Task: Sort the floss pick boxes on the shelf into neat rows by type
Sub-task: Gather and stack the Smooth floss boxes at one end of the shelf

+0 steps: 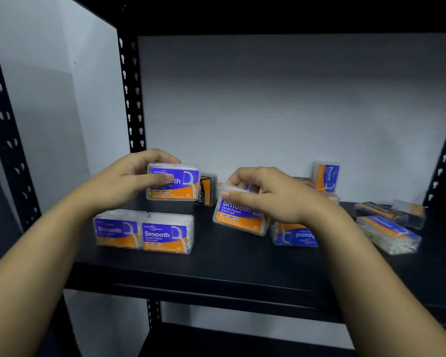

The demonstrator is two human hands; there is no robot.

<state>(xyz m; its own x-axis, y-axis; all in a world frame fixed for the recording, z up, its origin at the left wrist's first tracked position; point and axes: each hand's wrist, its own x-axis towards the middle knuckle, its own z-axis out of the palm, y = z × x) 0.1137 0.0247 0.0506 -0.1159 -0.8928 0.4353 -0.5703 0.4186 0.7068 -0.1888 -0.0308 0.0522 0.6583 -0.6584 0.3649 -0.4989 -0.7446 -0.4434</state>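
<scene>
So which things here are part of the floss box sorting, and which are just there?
Part of the job:
- Smooth box in left hand, held at
- Smooth box in right hand, held at
- two Smooth boxes side by side at the front
- Charcoal box
- Round boxes, upright and lying
- shelf

Just there:
- rack post
- wall

Two Smooth boxes (143, 231) side by side at shelf (216, 264) front left; Charcoal box (207, 191) upright behind them; Round boxes (388, 234) scattered right, one Round box (326, 176) upright at rear
</scene>
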